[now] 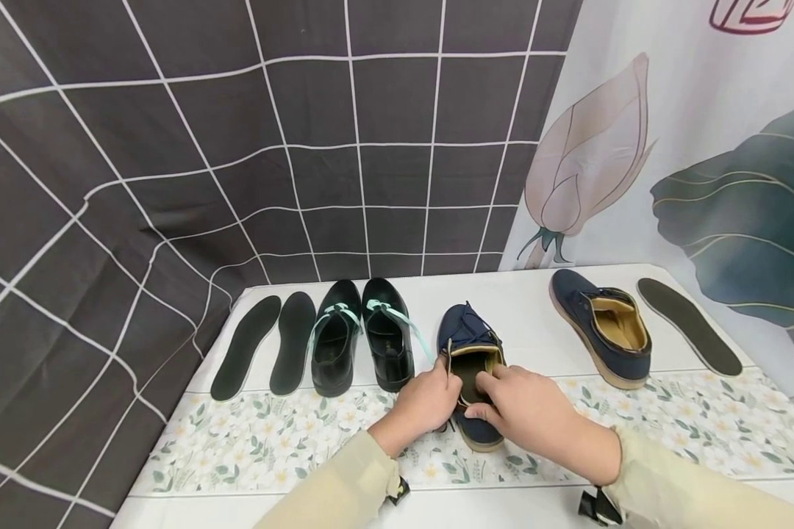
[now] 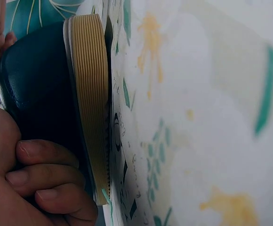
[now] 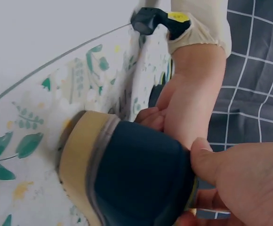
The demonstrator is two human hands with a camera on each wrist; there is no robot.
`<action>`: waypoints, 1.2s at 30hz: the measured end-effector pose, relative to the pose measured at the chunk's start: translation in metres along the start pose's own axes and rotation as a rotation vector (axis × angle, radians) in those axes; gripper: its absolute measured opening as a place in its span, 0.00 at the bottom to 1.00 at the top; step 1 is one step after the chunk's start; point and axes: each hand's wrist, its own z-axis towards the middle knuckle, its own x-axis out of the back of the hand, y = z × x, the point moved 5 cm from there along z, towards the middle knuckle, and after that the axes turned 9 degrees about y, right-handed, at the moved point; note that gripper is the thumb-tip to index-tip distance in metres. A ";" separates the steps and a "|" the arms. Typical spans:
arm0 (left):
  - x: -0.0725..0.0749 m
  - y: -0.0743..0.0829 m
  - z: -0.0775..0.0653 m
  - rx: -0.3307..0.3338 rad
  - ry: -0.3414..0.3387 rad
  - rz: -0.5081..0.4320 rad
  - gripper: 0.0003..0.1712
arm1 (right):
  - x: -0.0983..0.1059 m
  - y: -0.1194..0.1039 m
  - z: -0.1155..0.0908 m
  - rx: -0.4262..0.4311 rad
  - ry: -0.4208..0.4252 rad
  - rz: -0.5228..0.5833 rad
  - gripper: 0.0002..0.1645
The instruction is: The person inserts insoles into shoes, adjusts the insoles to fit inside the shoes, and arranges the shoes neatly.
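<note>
A navy lace-up shoe (image 1: 465, 327) stands on its tan sole, toe pointing away from me. My left hand (image 1: 428, 397) grips its left side, thumb at the opening's edge; in the left wrist view the curled fingers (image 2: 42, 176) lie along the outer side. At the heel, my right hand (image 1: 532, 408) reaches its fingers into the opening, while its thumb rests on the heel's rim. The right wrist view shows that thumb (image 3: 204, 157) against the navy heel (image 3: 141, 174). A dark insole (image 1: 471, 367) lies inside the shoe, partly hidden by my right fingers.
Left of the gripped shoe stand two black shoes (image 1: 333, 367) with mint laces, then two loose dark insoles (image 1: 245, 349). A second navy shoe (image 1: 598, 327), tan inside, and another dark insole (image 1: 688, 327) lie to the right. Curtains hang behind the white table (image 1: 523, 294).
</note>
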 end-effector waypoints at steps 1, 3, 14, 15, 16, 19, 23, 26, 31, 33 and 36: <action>0.000 0.000 0.000 -0.002 0.000 0.000 0.34 | 0.000 0.000 0.000 0.017 0.020 0.013 0.21; 0.000 0.000 0.000 -0.004 -0.001 0.001 0.34 | 0.000 -0.002 -0.001 0.072 0.067 0.040 0.18; 0.001 0.001 0.000 -0.001 0.004 0.005 0.33 | -0.012 -0.010 -0.010 0.259 0.142 0.065 0.17; 0.001 0.001 0.000 0.002 0.004 0.009 0.33 | -0.014 -0.010 -0.010 0.251 0.130 0.065 0.16; 0.001 0.000 0.000 0.006 0.004 0.011 0.33 | -0.015 -0.010 -0.010 0.243 0.120 0.063 0.15; 0.000 0.000 0.000 0.012 0.005 0.014 0.33 | -0.017 -0.011 -0.009 0.204 0.089 0.057 0.15; 0.000 0.000 -0.001 0.016 -0.001 0.009 0.34 | -0.017 -0.013 -0.009 0.168 0.074 0.033 0.17; 0.000 0.000 -0.001 0.019 -0.004 0.008 0.34 | -0.016 -0.015 -0.010 0.157 0.088 0.010 0.17; 0.001 0.001 -0.002 0.020 -0.005 0.009 0.34 | -0.016 -0.016 -0.014 0.164 0.149 -0.047 0.19; 0.001 0.001 -0.002 0.018 -0.006 0.011 0.34 | -0.016 -0.017 -0.015 0.173 0.163 -0.063 0.20; 0.001 0.001 -0.002 0.019 -0.007 0.014 0.34 | -0.017 -0.017 -0.014 0.177 0.115 -0.051 0.21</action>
